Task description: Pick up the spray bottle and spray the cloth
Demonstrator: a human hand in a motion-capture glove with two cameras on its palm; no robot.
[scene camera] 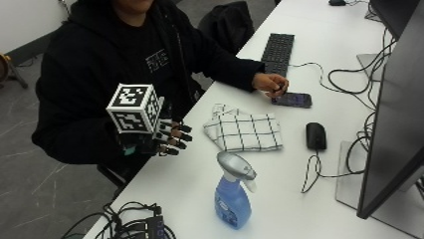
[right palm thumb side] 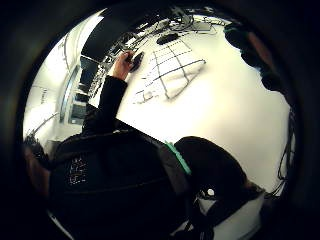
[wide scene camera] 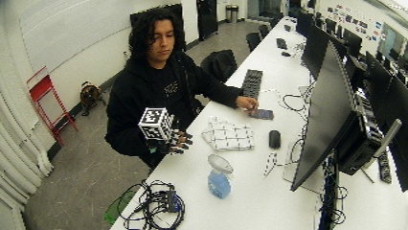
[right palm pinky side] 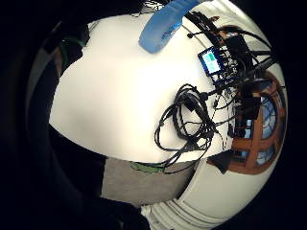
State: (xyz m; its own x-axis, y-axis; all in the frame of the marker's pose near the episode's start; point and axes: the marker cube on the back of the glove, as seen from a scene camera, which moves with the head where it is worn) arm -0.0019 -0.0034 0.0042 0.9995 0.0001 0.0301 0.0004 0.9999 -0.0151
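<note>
A blue spray bottle [scene camera: 233, 201] with a grey trigger head stands upright on the white table [scene camera: 192, 184], close to its near edge. Beyond it lies a folded white cloth [scene camera: 244, 132] with a black grid pattern. My gloved right hand [scene camera: 169, 140] hovers at the table's edge, left of the bottle and apart from it, with fingers loosely bent and nothing in them. The little finger side palm view shows the bottle [right palm pinky side: 163, 24] past bare tabletop. In the thumb side palm view the cloth [right palm thumb side: 172, 70] lies beside the person's bare hand [right palm thumb side: 122, 62].
The bare left hand [scene camera: 270, 82] touches a phone [scene camera: 291, 100] beyond the cloth. A black mouse [scene camera: 316, 135] lies right of the cloth and a keyboard [scene camera: 278, 52] further back. A monitor [scene camera: 391, 134] stands at the right. A cable bundle [scene camera: 132, 225] sits at the near corner.
</note>
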